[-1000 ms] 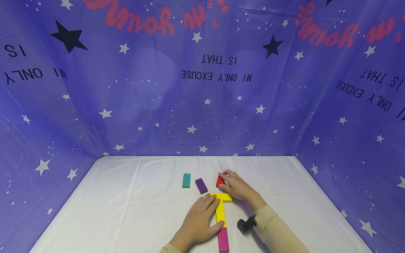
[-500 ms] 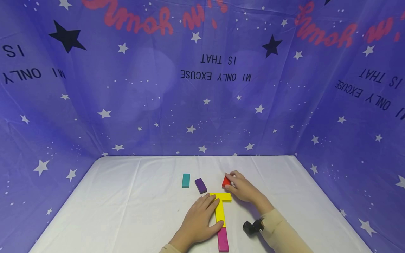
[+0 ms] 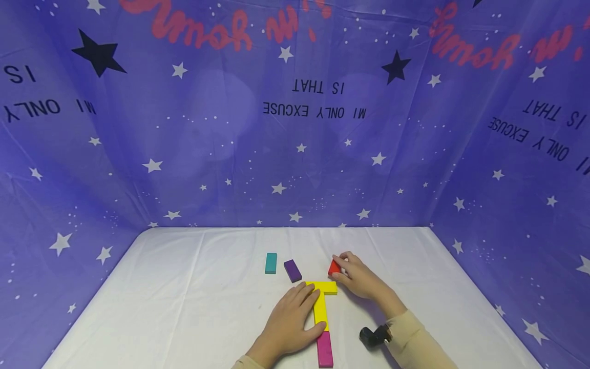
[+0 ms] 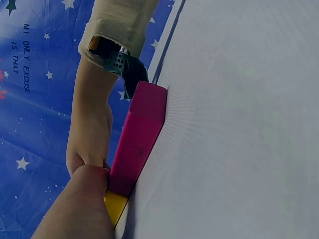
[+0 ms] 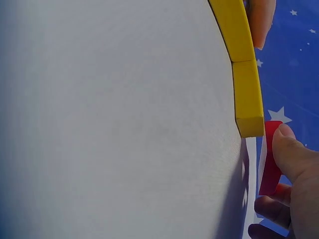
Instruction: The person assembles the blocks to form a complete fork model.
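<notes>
In the head view, a yellow block (image 3: 320, 311) stands end to end with a magenta block (image 3: 324, 350), and a second yellow block (image 3: 329, 288) lies crosswise at its far end, making a T. My left hand (image 3: 289, 320) rests on the yellow blocks, fingers extended over them and thumb near the yellow-magenta seam. Beyond the T's right end, my right hand (image 3: 360, 277) pinches a red block (image 3: 334, 267) between thumb and fingers. The right wrist view shows the thumb on the red block (image 5: 271, 162), just past the crosswise yellow block (image 5: 247, 92).
A teal block (image 3: 271, 263) and a purple block (image 3: 292, 270) lie left of the red one on the white-covered table (image 3: 193, 297). A black wrist camera (image 3: 374, 336) hangs from the right sleeve. Purple star-printed cloth (image 3: 221, 154) walls the back and sides.
My right hand has moved to the right and slightly nearer, taking the red block with it. The left hand and the T-shaped blocks stay where they were.
</notes>
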Demonstrator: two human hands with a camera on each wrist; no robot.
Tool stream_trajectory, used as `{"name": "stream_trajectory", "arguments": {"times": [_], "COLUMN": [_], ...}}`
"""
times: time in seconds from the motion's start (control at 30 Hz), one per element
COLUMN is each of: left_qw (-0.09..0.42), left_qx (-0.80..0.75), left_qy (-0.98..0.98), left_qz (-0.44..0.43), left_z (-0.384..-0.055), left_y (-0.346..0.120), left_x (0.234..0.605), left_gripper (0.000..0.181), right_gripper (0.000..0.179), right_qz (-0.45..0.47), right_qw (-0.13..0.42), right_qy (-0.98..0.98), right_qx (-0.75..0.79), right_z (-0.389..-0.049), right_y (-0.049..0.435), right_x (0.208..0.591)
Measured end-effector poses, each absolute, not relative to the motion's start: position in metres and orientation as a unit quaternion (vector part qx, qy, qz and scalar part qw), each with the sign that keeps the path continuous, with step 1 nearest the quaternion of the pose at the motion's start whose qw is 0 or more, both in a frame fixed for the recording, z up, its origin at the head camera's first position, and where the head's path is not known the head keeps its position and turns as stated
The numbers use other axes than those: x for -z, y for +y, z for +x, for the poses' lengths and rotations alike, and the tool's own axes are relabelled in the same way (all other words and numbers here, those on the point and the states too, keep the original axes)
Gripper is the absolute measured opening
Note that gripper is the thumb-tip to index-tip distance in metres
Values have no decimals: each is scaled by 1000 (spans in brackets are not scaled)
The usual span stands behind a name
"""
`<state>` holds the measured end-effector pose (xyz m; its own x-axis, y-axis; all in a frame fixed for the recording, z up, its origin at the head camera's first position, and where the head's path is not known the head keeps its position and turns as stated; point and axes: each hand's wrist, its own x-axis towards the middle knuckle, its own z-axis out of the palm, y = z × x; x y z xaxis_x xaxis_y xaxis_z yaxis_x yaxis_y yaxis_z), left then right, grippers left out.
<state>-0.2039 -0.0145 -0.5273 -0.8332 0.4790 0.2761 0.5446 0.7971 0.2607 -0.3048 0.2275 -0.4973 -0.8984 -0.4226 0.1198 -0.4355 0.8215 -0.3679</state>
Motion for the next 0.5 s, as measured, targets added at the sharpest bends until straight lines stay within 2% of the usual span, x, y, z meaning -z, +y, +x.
{"name": "stream_trajectory", "arguments": {"times": [0.5], "left_qw": [112], "left_qx": [167], "left_qy": [-940], "left_qz": [-277], "left_z": [-203], "left_y": [-15], "left_x": [527], "left_gripper": [71], "right_gripper": [58], "right_qz": [226], "right_qw": [8], "right_qy": [-955], "right_qx": [-194], "right_z": [-301], "right_y": [232], "right_x": [499]}}
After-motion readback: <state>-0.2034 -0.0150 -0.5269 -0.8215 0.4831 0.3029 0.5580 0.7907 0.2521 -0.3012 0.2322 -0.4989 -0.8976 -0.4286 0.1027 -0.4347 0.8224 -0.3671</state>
